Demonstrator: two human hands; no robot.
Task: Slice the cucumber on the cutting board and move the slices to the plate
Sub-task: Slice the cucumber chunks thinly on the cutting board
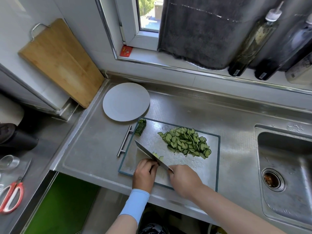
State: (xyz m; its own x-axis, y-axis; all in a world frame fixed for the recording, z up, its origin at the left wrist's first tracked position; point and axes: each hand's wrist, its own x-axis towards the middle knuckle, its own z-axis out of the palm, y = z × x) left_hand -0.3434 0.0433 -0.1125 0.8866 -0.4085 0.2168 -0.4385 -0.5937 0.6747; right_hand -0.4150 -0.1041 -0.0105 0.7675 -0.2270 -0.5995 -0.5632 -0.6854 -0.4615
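A steel cutting board (209,169) with a dark rim lies on the counter. A heap of cucumber slices (185,142) covers its far right part. A cucumber end piece (141,128) sits at its far left corner. My right hand (184,180) grips the handle of a knife (148,152), whose blade runs diagonally toward the far left. My left hand (145,173), fingers curled, holds a small remaining cucumber piece (157,156) against the blade; most of that piece is hidden. The white plate (125,102) stands bare beyond the board's left corner.
A sink (285,174) lies to the right. A wooden board (59,61) leans on the wall at the left. Bottles (253,43) stand on the window sill. Red scissors (11,196) and a glass (8,162) lie on the lower left counter.
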